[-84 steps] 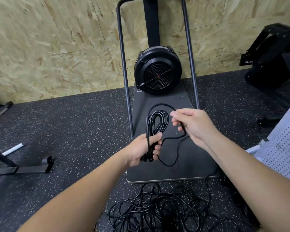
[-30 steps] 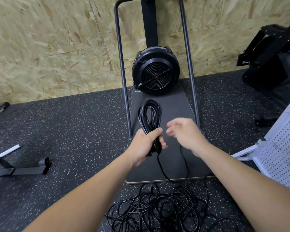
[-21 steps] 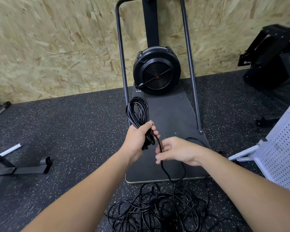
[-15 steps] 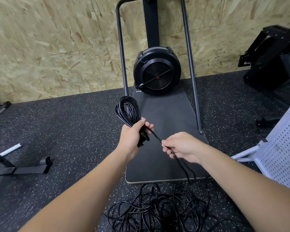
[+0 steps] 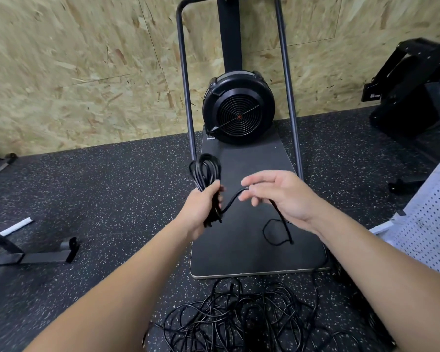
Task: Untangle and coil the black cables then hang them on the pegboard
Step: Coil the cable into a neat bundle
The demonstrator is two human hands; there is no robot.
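My left hand (image 5: 201,212) grips a bundle of black cable loops (image 5: 205,171) that stands up above its fist. A loose strand (image 5: 233,199) runs from that fist across to my right hand (image 5: 280,196), which pinches it between thumb and fingers. Below my right hand the strand drops and curls in a small loop (image 5: 277,231) over the dark platform. A tangled pile of black cables (image 5: 241,316) lies on the floor just in front of me. The white pegboard (image 5: 427,224) shows at the right edge.
A black fan machine (image 5: 238,107) with a tall metal frame stands on a dark platform (image 5: 239,252) against the wooden wall. Black gym equipment (image 5: 412,92) sits at the far right. A metal stand foot (image 5: 36,255) lies on the speckled rubber floor at left.
My right hand has lifted and moved right with the loose strand, drawing it into an arc away from my left fist. The coiled bundle has shifted slightly right and more upright.
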